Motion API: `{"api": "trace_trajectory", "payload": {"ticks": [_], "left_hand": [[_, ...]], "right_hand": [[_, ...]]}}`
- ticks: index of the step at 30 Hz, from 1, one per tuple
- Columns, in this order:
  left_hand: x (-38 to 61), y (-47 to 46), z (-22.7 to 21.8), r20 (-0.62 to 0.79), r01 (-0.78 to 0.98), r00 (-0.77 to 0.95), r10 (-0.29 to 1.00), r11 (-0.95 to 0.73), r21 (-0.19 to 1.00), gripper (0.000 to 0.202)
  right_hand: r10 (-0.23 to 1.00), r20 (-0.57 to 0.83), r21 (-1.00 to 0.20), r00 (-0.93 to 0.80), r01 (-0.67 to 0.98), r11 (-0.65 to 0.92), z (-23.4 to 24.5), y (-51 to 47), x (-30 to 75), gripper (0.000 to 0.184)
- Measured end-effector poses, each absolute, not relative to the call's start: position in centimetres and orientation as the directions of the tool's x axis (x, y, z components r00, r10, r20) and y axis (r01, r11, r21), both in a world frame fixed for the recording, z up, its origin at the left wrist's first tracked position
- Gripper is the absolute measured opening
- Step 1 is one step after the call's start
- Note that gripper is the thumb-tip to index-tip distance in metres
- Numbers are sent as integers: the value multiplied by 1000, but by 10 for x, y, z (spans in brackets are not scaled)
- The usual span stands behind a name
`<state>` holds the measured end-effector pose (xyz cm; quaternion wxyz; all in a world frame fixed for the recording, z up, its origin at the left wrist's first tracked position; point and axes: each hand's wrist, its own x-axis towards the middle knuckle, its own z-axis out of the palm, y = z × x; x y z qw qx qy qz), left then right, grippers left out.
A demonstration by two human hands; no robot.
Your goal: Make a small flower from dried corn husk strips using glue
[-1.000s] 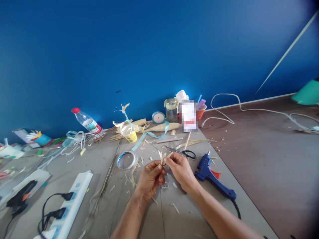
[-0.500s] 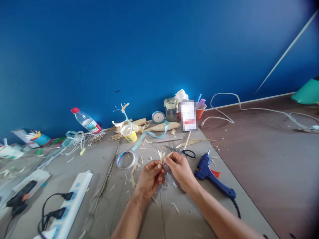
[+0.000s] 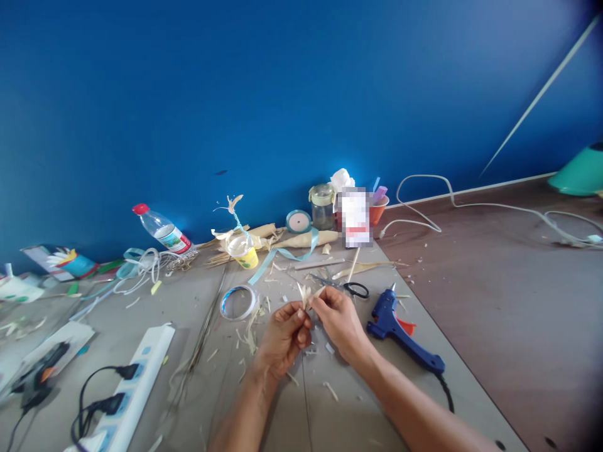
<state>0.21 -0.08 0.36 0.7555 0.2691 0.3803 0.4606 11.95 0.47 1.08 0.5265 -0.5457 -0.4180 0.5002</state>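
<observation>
Both hands meet over the middle of the table. My left hand (image 3: 286,336) is closed, its thumb and fingers pinching the base of a small pale corn husk piece (image 3: 304,295) with pointed strips fanning upward. My right hand (image 3: 338,314) pinches a strip at the right side of that same husk piece; its fingertips nearly touch those of my left hand. Just behind the right hand lie scissors with black handles (image 3: 357,289). A roll of clear tape (image 3: 239,302) rests left of the hands, and a blue glue gun (image 3: 400,333) lies to their right.
A white power strip (image 3: 141,383) with black plugs stands at left. Along the blue wall are a tilted water bottle (image 3: 164,229), a yellow cup (image 3: 245,256), dried husks (image 3: 306,240), a ribbon spool (image 3: 298,221) and a glass jar (image 3: 323,210). Thin wires (image 3: 205,326) and husk scraps litter the table.
Almost nothing differs. Both hands keep their pinch on the husk piece, and the view has shifted very slightly.
</observation>
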Motion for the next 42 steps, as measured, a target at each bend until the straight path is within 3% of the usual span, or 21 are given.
{"api": "trace_trajectory", "payload": {"ticks": [7,17,26,33,36,38,40,42], "left_hand": [[2,0,1,-328,-475,296,897,437,764,26],[2,0,2,-312,-489,258,914,402,774,24],[-5,2,4,-300,-507,188,935,354,786,27],[-16,9,2,-243,-564,101,965,257,785,30],[-20,10,2,-226,-604,110,968,245,758,29],[-22,10,2,-216,-625,116,969,240,743,28],[-22,10,2,-212,-637,114,971,235,734,28],[-22,9,3,-207,-648,112,972,230,726,28]], "right_hand": [[981,-56,-998,188,-8,-55,9,4,119,18],[984,-125,-981,128,-166,-103,10,4,115,16],[976,-107,-989,190,-122,-85,16,6,122,18],[985,-54,-997,165,-58,-45,47,-3,131,38],[999,11,-997,51,75,7,67,-19,152,39],[998,63,-949,-14,310,64,68,-33,174,34],[997,72,-818,-33,570,77,55,-44,201,32],[993,106,-631,60,776,21,32,-54,226,36]]}}
